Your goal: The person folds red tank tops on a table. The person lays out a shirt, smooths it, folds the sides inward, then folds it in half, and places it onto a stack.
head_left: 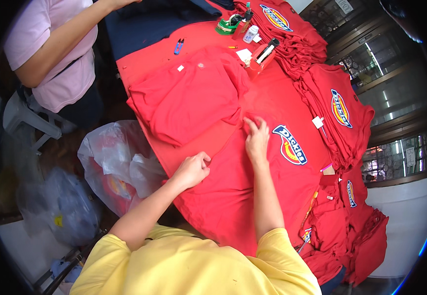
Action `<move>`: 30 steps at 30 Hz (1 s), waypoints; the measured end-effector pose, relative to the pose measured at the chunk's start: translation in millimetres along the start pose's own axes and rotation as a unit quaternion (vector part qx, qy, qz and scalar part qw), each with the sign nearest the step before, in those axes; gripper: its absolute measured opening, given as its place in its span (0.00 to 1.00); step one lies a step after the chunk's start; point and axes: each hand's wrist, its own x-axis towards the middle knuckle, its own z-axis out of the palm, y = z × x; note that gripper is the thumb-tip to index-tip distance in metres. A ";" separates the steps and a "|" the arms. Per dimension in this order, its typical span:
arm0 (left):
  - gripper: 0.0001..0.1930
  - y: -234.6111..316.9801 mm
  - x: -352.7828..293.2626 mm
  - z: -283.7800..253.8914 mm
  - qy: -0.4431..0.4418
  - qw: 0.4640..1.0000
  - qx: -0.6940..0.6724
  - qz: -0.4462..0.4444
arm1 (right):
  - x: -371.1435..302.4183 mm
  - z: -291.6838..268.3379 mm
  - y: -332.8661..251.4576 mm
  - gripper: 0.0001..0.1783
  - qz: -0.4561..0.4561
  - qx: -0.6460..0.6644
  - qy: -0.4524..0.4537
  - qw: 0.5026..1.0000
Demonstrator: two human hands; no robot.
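At the upper left of the frame, a co-worker in a pink top (78,78) stands beside a white plastic stool (34,118), one forearm reaching over the dark cloth (149,24). Below them sits a clear plastic bag (106,162) with something red inside.

Near the centre, the left hand (192,170) rests at the red garment's near-left side, fingers curled in and narrow; whether cloth is caught between them I cannot tell. Above it lies a second, rumpled red garment (189,101). The red garment (234,174) being worked on spreads across the middle of the table, its colourful emblem (289,146) facing up just right of the right hand (258,140). That hand's fingers bend downward, tips close together on the cloth — seemingly a pinch, though the grip is partly hidden.

The step in hand looks like arranging this garment flat; the next move probably calls for a sure hold at both places — then an even pull to smooth the creases. Folded red garments (317,88) crowd the right.
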 end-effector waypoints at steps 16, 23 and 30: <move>0.14 31.4 91.7 7.4 0.074 0.993 0.081 -0.048 | 71.7 2.6 43.9 0.14 0.008 0.082 0.096 0.992; 0.13 25.7 110.9 -17.2 0.000 0.989 -0.100 -0.109 | 58.4 33.7 42.9 0.17 0.080 0.142 0.158 0.974; 0.22 1.8 90.1 -19.6 0.032 0.995 -0.079 -0.054 | -10.7 -36.6 62.5 0.19 0.099 0.207 0.163 0.960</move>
